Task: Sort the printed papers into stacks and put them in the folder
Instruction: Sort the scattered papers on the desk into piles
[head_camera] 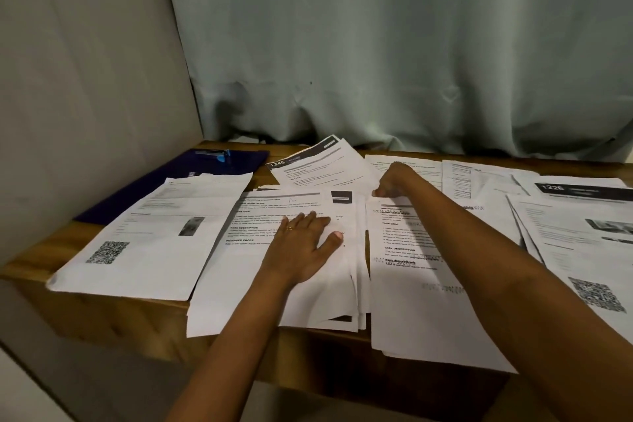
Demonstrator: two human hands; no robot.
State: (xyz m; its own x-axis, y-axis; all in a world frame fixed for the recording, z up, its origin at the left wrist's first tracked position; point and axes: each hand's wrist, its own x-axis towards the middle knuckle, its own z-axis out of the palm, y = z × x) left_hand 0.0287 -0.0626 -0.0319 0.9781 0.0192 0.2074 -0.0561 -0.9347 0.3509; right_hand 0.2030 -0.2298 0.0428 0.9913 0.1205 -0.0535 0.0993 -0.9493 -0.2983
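1. The printed papers lie spread across a wooden table (51,252), overlapping in several loose groups, and many hang over its near edge.
2. The middle stack (274,288) sits at the centre, its sheets fanned unevenly at the lower right corner; the top sheet carries headed paragraphs of text.
3. The left hand (301,243) lies flat on this middle stack, palm down, fingers (308,217) spread and released, gripping nothing. A ring shows on one finger.
4. Just to the right lies the right stack (421,312), also text-printed, its near end reaching past the table edge.
5. The right hand (394,181) is at the far edge of that right stack, fingers curled down onto the paper's top; whether they pinch a sheet or only press on it I cannot tell.
6. To the left, a QR-code sheet (147,243) lies touching the middle stack's left side.
7. Behind the middle stack, a dark-banded sheet marked 1345 (315,164) lies tilted.
8. On the far right lie more sheets (582,233), one bearing a dark band with 1226 and another a QR code.
9. The dark blue folder (164,181) lies at the table's far left corner, partly under the QR-code sheet, with a blue clip at its far end.
10. A pale green curtain (394,44) hangs behind the table, and a grey wall (68,79) stands to the left.
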